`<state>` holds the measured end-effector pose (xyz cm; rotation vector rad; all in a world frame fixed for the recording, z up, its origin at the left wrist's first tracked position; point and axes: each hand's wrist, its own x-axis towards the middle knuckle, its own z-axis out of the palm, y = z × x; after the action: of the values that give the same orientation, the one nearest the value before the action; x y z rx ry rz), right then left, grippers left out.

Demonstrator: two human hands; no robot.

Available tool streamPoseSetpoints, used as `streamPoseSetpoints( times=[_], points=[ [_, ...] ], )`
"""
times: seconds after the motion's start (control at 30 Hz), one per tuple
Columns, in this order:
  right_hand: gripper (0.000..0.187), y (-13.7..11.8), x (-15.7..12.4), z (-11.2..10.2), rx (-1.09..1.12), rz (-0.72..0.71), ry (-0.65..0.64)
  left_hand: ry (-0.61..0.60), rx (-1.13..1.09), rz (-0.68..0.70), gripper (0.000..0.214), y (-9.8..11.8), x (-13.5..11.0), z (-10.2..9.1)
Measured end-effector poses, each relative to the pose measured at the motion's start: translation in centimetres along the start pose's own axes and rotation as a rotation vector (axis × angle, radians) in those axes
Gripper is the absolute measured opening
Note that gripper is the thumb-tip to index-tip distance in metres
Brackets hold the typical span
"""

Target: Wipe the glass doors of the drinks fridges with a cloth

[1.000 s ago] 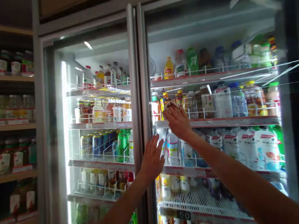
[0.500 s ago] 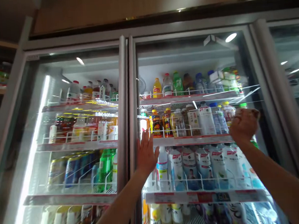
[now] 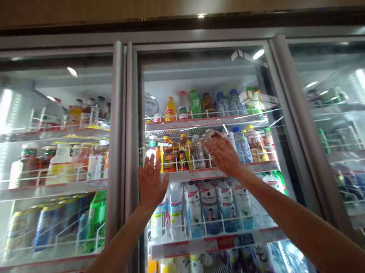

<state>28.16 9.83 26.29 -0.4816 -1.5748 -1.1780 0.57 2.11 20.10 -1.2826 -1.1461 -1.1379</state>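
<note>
My left hand lies flat against the left side of the middle glass door, fingers spread and pointing up. Near the middle of the same pane, my right hand presses a crumpled, light-coloured cloth to the glass. Brownish patches show on the cloth, and part of it is hidden under the fingers. Behind the glass, level with both hands, a shelf carries drinks such as an orange-labelled bottle.
Vertical metal door frames stand on both sides of the middle pane. A left glass door and a right glass door cover more shelves of bottles and cans. Above runs a wood-coloured panel.
My right hand has moved the cloth leftward across the glass, from the right side toward the middle. My left hand stays flat near the left frame. The view has shifted to the right.
</note>
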Motion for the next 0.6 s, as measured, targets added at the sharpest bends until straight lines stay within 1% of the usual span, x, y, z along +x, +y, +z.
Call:
streamPoseSetpoints(
  times=[0.03, 0.1, 0.13, 0.17, 0.2, 0.23, 0.27, 0.3, 0.37, 0.43, 0.47, 0.5, 0.53, 0.57, 0.6],
  points=[
    [0.041, 2.0, 0.0, -0.4, -0.027, 0.119, 0.050, 0.006, 0.002, -0.017, 0.054, 0.1, 0.9, 0.0],
    [0.044, 6.4, 0.4, -0.9, -0.090, 0.440, 0.174, 0.026, 0.012, -0.064, 0.054, 0.3, 2.5, 0.2],
    [0.045, 8.2, 0.9, -1.0, -0.115, 0.589, 0.222, 0.039, 0.021, -0.087, 0.054, 0.4, 3.1, 0.4],
    [0.046, 9.3, 1.5, -1.0, -0.127, 0.690, 0.247, 0.051, 0.031, -0.102, 0.054, 0.5, 3.5, 0.5],
    [0.047, 9.7, 2.3, -0.8, -0.124, 0.728, 0.249, 0.062, 0.040, -0.109, 0.054, 0.5, 3.6, 0.7],
    [0.046, 9.3, 3.2, -0.6, -0.109, 0.705, 0.235, 0.074, 0.048, -0.109, 0.054, 0.5, 3.7, 0.8],
    [0.045, 8.0, 4.1, -0.2, -0.082, 0.628, 0.208, 0.084, 0.054, -0.106, 0.054, 0.5, 3.6, 1.0],
    [0.044, 5.9, 5.0, 0.3, -0.049, 0.509, 0.174, 0.090, 0.056, -0.102, 0.054, 0.5, 3.5, 1.1],
    [0.042, 0.6, 6.1, 1.3, 0.019, 0.227, 0.106, 0.096, 0.051, -0.096, 0.054, 0.4, 3.2, 1.2],
    [0.041, -4.4, 6.4, 2.1, 0.075, -0.043, 0.028, 0.100, 0.044, -0.091, 0.055, 0.3, 3.1, 1.1],
    [0.041, -6.2, 6.3, 2.3, 0.100, -0.158, -0.010, 0.102, 0.042, -0.089, 0.054, 0.3, 3.1, 1.1],
    [0.041, -7.1, 6.0, 2.4, 0.118, -0.242, -0.037, 0.106, 0.041, -0.088, 0.054, 0.3, 3.1, 1.1],
    [0.041, -7.3, 5.6, 2.3, 0.130, -0.287, -0.050, 0.111, 0.042, -0.087, 0.054, 0.3, 3.1, 1.1],
    [0.041, -6.6, 5.3, 2.2, 0.132, -0.281, -0.044, 0.114, 0.044, -0.087, 0.054, 0.3, 3.1, 1.1],
    [0.040, -5.2, 5.0, 1.9, 0.124, -0.220, -0.015, 0.119, 0.046, -0.087, 0.053, 0.3, 3.1, 1.1]
  ],
)
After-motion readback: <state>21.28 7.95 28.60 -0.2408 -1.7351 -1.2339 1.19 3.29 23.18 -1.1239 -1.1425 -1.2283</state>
